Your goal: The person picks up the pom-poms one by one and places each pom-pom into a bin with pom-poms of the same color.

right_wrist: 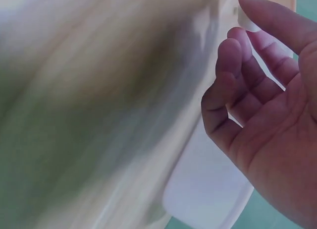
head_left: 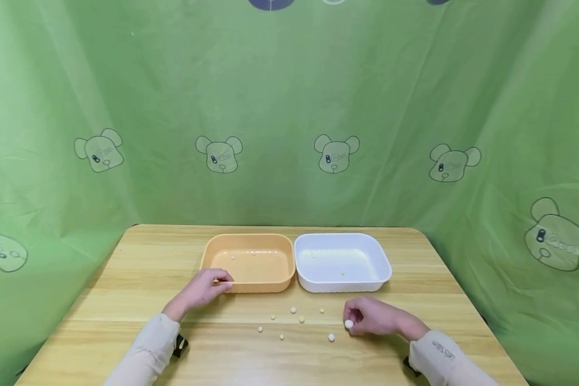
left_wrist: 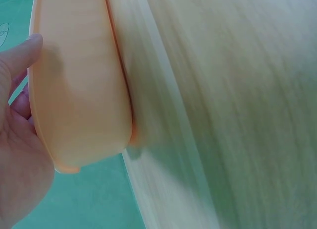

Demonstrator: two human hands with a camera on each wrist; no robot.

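Note:
My left hand [head_left: 203, 287] grips the near left rim of an orange plastic basin [head_left: 265, 288]. In the left wrist view the thumb lies on the outer side of the wall, with the other fingers behind the rim. Over the table before the white basin [head_left: 342, 287], my right hand [head_left: 373, 316] pinches a small white ball [head_left: 349, 324] between thumb and fingers. The right wrist view shows that ball [right_wrist: 245, 20] partly hidden by the thumb. Another white ball [head_left: 331, 337] lies on the wood just left of this hand.
Several small white and yellowish balls [head_left: 301, 319] are scattered on the wooden table [head_left: 212, 354] in front of the basins. A few tiny pale balls [head_left: 342, 273] lie inside each basin. The basins stand side by side. A green curtain [head_left: 280, 187] surrounds the table's back and sides.

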